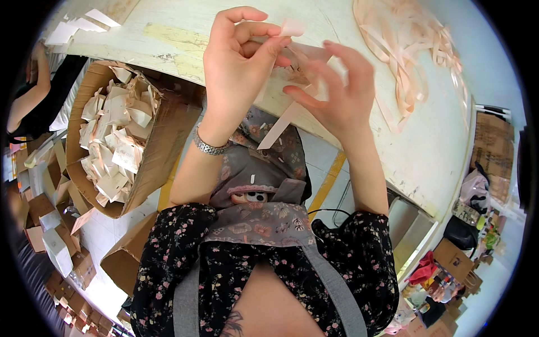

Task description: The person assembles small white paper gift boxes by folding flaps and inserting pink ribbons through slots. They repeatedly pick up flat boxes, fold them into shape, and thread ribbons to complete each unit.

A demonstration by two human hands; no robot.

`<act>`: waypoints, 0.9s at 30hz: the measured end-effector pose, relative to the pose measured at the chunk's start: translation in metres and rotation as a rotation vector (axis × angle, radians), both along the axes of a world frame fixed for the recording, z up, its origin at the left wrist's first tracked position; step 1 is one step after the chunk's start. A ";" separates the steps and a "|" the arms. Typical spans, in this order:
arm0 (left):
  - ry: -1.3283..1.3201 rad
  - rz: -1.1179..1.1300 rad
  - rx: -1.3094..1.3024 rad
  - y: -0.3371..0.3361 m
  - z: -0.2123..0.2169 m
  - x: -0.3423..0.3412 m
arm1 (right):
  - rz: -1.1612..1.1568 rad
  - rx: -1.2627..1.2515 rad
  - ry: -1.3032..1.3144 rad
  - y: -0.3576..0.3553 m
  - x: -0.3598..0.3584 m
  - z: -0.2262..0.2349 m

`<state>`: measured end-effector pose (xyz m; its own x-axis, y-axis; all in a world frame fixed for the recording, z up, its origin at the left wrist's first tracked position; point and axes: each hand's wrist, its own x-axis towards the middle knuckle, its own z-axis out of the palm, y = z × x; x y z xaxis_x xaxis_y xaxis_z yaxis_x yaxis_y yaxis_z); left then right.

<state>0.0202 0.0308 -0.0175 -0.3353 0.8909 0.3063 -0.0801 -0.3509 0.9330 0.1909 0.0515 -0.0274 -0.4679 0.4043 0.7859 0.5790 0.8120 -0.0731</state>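
My left hand (241, 64), with a metal watch on its wrist, is raised over the near edge of the table. Its thumb and fingertips pinch a pale pink ribbon (292, 27), part of which sticks up above the thumb. The ribbon's loose tail (279, 124) hangs below, between the hands, over my lap. To the right, my right hand (345, 90) is slightly blurred, thumb and fingers apart, close beside the ribbon. Whether its fingertips touch the ribbon is unclear. Behind the fingers, part of the ribbon is hidden.
A tangle of pink ribbon (401, 73) lies on the white table (188, 25). White paper strips (84, 25) are at the far left. A cardboard box (143, 174) full of ribboned paper pieces (115, 140) stands left of me. Another person's arm (35, 95) shows at the left rim.
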 end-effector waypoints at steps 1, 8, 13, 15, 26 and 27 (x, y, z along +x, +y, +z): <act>0.027 0.004 -0.027 0.001 0.002 -0.001 | -0.011 0.075 -0.022 0.003 0.002 -0.004; 0.028 -0.042 -0.034 0.004 0.003 -0.006 | 0.094 0.081 -0.249 0.017 0.016 0.044; 0.044 -0.076 -0.068 0.007 0.006 -0.009 | -0.033 -1.001 -0.191 0.025 0.003 0.106; 0.056 -0.093 -0.072 0.007 0.007 -0.009 | -0.039 -1.113 -0.212 0.039 0.009 0.107; 0.085 -0.092 -0.092 0.005 0.005 -0.005 | -0.127 -0.984 -0.342 0.031 0.019 0.101; 0.083 -0.109 -0.077 0.005 0.004 -0.004 | -0.159 -0.865 -0.348 0.032 0.019 0.100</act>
